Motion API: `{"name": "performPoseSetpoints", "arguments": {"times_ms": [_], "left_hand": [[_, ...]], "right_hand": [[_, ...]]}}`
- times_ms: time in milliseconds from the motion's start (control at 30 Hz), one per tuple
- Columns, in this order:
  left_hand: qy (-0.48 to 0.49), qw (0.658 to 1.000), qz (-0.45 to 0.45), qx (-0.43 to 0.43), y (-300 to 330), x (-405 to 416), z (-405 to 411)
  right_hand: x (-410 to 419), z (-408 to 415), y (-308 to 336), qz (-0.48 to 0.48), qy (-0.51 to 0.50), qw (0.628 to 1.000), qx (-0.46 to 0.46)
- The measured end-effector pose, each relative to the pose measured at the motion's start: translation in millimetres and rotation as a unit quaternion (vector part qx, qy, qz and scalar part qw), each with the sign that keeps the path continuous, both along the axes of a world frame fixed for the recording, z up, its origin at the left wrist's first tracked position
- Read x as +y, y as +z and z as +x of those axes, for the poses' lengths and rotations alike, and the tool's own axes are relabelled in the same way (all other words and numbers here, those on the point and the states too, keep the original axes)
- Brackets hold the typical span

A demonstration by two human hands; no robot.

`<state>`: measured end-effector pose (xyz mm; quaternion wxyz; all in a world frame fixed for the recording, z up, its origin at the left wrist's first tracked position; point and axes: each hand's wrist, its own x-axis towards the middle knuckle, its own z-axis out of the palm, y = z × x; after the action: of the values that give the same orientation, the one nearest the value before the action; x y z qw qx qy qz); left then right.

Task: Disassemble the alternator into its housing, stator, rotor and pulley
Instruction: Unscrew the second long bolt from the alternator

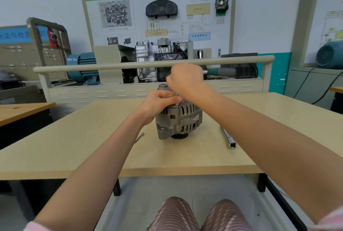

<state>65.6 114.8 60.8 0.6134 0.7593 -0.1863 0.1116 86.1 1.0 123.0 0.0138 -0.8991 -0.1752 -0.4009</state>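
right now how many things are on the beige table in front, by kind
grey metal alternator, standing pulley-end down on the beige wooden table, steadied by the left hand: 1
long thin steel bolt lying loose: 1
chrome socket extension bar: 1
slim steel tool in the right hand: 1
total: 4

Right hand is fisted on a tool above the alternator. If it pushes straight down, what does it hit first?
Likely the top of the alternator: the right hand sits directly above it, its tool shaft pointing down at the housing, beside the left hand. Depth is uncertain.
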Motion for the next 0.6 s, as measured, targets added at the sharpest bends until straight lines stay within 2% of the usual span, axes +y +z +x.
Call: {"name": "performPoseSetpoints", "arguments": {"times_ms": [133, 267, 333, 467, 600], "left_hand": [[0.027, 1.0, 0.014, -0.003, 1.9, -2.9, 0.6], [0.024, 0.999, 0.041, 0.014, 5.1, 0.1, 0.2], [0.005, 0.999, 0.047, 0.018, 5.3, 2.5, -1.3], [-0.031, 0.998, 0.057, 0.023, 4.1, 4.8, -4.1], [-0.052, 0.996, 0.058, 0.043, 5.5, 6.2, -3.2]], "right_hand": [[11.2, -7.0, 2.9, -0.036, -0.125, 0.991, 0.017], [15.3, -7.2, 3.8, -0.033, -0.135, 0.99, 0.024], [14.6, -6.9, 3.5, -0.028, -0.102, 0.994, 0.015], [7.0, -0.6, 4.4, 0.022, 0.041, 0.998, 0.042], [-4.2, 8.6, 3.3, 0.117, 0.192, 0.965, 0.135]]}}
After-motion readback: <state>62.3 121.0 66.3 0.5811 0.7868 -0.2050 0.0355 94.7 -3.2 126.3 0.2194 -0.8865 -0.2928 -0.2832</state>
